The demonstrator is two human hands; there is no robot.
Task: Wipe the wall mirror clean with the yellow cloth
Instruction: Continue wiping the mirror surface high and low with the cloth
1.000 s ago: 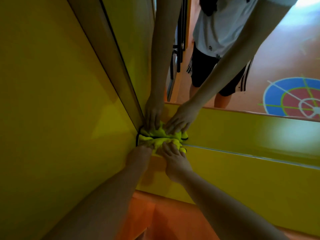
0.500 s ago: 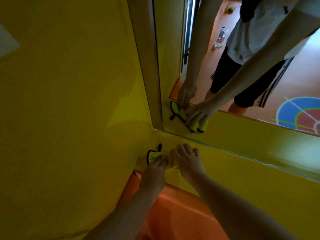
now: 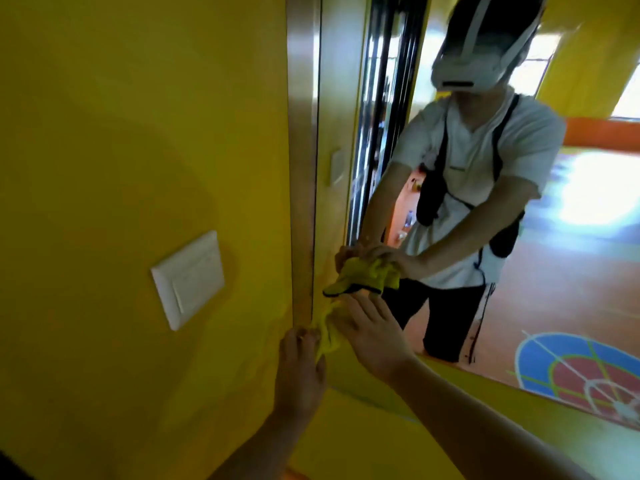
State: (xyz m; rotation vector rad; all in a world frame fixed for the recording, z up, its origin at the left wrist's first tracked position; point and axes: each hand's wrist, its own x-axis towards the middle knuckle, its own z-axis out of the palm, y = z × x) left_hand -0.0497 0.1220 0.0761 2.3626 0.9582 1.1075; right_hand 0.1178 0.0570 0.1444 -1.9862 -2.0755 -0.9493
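Yellow cloth (image 3: 327,332) is bunched on the wall mirror (image 3: 554,271), low at its left edge, touching the metal frame (image 3: 303,168). Left hand (image 3: 299,372) is below the cloth; its grip pinches the cloth's near end betw. thumb & fingertips. Right hand (image 3: 372,336) is just right of the cloth, grip spread, straight fingers pressed on cloth & glass. So the cloth lies betw. both hands. White switch plate (image 3: 188,278) sits on the yellow wall (image 3: 121,133), left of the frame.
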